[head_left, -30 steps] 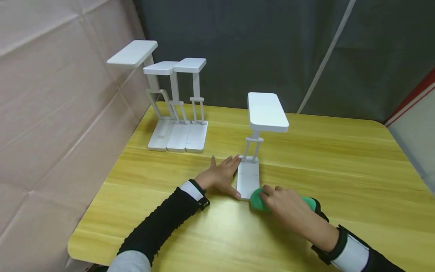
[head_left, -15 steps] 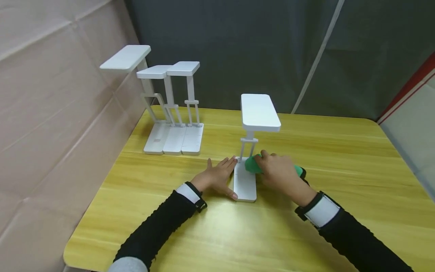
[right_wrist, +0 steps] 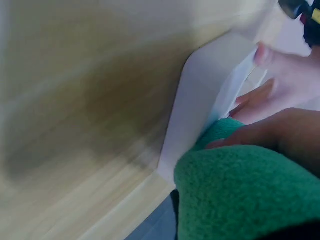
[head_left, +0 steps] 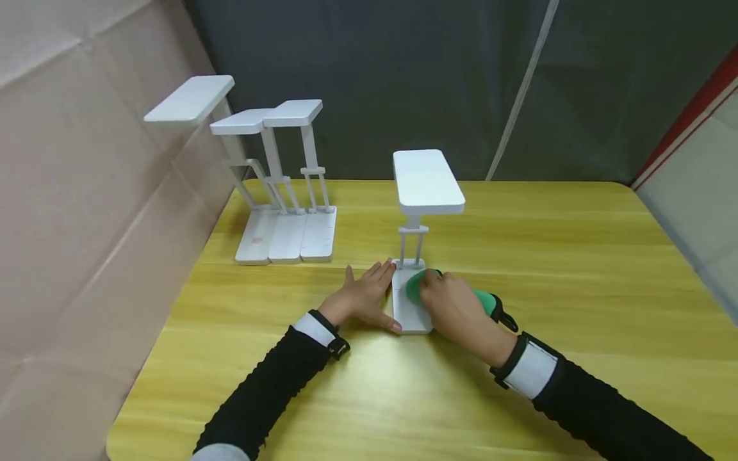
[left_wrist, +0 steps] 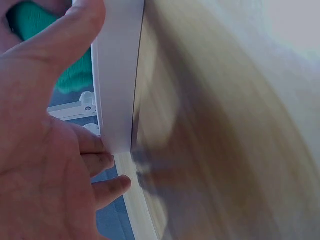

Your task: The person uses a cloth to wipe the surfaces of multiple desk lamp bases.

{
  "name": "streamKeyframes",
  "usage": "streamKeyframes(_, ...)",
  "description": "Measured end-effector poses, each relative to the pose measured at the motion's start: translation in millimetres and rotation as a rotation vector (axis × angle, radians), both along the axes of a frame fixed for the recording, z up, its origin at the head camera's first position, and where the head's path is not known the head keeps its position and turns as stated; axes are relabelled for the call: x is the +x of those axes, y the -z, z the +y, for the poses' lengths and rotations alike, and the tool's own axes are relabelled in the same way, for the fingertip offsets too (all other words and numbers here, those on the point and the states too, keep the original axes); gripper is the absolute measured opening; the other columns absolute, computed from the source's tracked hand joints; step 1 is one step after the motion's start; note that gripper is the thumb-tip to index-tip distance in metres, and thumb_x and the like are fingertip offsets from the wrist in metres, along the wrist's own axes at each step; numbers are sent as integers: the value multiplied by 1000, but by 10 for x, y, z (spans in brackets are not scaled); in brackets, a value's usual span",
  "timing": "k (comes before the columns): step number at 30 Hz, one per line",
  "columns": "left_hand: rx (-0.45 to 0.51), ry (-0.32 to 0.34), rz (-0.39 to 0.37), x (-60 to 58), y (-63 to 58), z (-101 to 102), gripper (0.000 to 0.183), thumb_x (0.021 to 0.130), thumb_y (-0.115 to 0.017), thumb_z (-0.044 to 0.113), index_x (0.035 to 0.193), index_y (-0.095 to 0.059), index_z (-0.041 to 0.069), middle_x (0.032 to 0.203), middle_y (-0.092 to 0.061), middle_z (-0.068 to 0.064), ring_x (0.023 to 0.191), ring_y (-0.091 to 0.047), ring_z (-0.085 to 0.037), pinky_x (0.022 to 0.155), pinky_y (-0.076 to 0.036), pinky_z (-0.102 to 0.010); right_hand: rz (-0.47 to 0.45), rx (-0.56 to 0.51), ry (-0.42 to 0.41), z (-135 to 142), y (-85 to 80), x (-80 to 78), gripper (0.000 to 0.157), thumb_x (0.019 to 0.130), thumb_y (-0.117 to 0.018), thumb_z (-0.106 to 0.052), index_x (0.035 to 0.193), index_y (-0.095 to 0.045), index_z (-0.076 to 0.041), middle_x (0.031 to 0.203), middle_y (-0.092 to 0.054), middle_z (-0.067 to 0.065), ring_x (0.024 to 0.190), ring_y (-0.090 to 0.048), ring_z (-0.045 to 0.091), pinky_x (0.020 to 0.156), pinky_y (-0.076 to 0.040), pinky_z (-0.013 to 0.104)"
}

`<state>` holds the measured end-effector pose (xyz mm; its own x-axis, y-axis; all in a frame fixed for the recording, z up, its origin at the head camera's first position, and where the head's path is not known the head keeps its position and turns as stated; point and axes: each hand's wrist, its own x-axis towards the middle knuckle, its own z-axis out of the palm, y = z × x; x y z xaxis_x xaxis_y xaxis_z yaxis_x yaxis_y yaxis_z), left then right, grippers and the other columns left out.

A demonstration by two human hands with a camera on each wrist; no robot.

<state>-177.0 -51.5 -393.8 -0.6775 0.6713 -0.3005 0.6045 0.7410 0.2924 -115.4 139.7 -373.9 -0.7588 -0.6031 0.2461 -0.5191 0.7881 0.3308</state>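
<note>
A white stand (head_left: 412,323) with a flat rectangular top (head_left: 428,182) rises from the middle of the table. My left hand (head_left: 363,298) lies along the left side of its base, fingers straight and spread, thumb at the near corner. In the left wrist view, those fingertips (left_wrist: 120,185) are by the base's edge (left_wrist: 117,75). My right hand (head_left: 455,307) grips a fuzzy green cloth (head_left: 414,288) with a black loop and presses it onto the base's upper face. The right wrist view has the cloth (right_wrist: 240,190) against the base (right_wrist: 200,85); part of it is under the fingers.
On the wooden table (head_left: 548,288), three similar white stands (head_left: 317,237) stand side by side at the back left. A pale fabric wall (head_left: 86,224) borders the left side, and a dark curtain (head_left: 357,77) hangs behind.
My right hand has moved the green cloth from the base's near right corner up toward the struts, then slightly back toward me. My left hand has stayed by the base. The head view has shifted.
</note>
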Motion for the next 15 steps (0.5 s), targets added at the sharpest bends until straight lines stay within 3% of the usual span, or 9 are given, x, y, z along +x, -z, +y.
streamKeyframes(10, 21, -17, 10, 25, 80, -5, 121, 62, -63, 72, 142, 2, 9, 150, 2, -8, 136, -1, -24, 95, -2, -72, -82, -28, -118, 14, -46, 366, 9, 70, -65, 1, 78, -62, -1, 75, -56, 7, 48, -43, 17, 35, -36, 28)
streamKeyframes(13, 12, -5, 14, -6, 74, 15, 121, 62, -62, 72, 142, 3, 9, 150, 3, -8, 136, -1, -24, 95, -2, -72, -156, -51, -139, 27, -83, 423, 12, 67, -66, -3, 78, -62, -3, 74, -54, 4, 50, -45, 16, 37, -36, 26)
streamKeyframes(15, 12, 7, 9, -25, 69, 42, 120, 63, -62, 72, 142, 4, 10, 150, 4, -7, 136, -1, -24, 95, -2, -72, -273, -68, -155, 54, -133, 442, 16, 65, -69, -7, 80, -63, -8, 74, -53, 1, 53, -46, 13, 40, -37, 26)
